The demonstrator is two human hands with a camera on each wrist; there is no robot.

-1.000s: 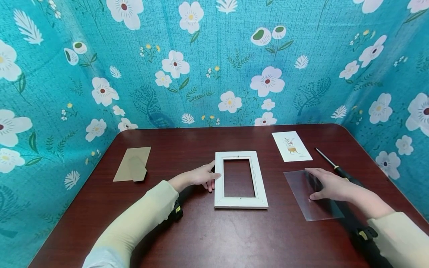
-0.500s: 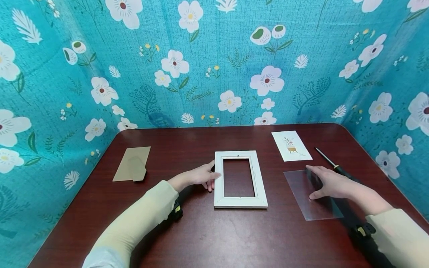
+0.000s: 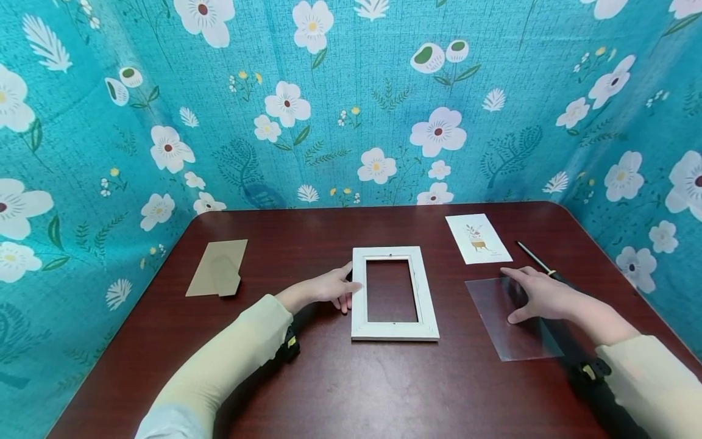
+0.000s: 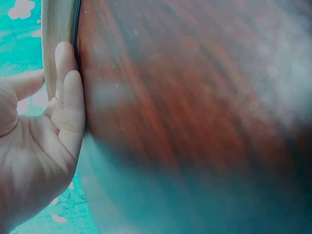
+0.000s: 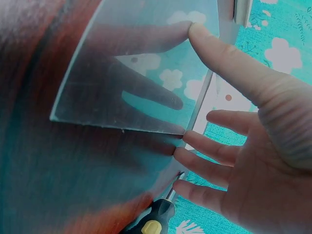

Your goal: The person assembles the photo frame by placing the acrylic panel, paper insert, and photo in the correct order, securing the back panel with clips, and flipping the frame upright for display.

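Note:
A white picture frame (image 3: 428, 314) with a bare opening lies flat on the table. My left hand (image 3: 329, 288) holds its left side, thumb over the top face and fingers along the outer edge. Seen from the left wrist, the left hand (image 4: 39, 151) has its fingers against the frame's side (image 4: 58, 24), low over the table. To the right lies a clear plastic sheet (image 3: 496, 329), under my right hand (image 3: 551, 302). In the right wrist view the thumb of the right hand (image 5: 243, 156) touches the sheet (image 5: 87, 102), while the other fingers spread at its far edge.
A brown backing board (image 3: 205, 274) with a stand flap lies on the left of the dark red table (image 3: 340, 390). At the back right are a printed card (image 3: 463, 244) and a screwdriver (image 3: 534, 256). A floral curtain (image 3: 340, 164) hangs behind.
My right hand has shifted slightly away from me over the clear sheet, covering more of the screwdriver's handle. The left hand and the picture frame have stayed in place.

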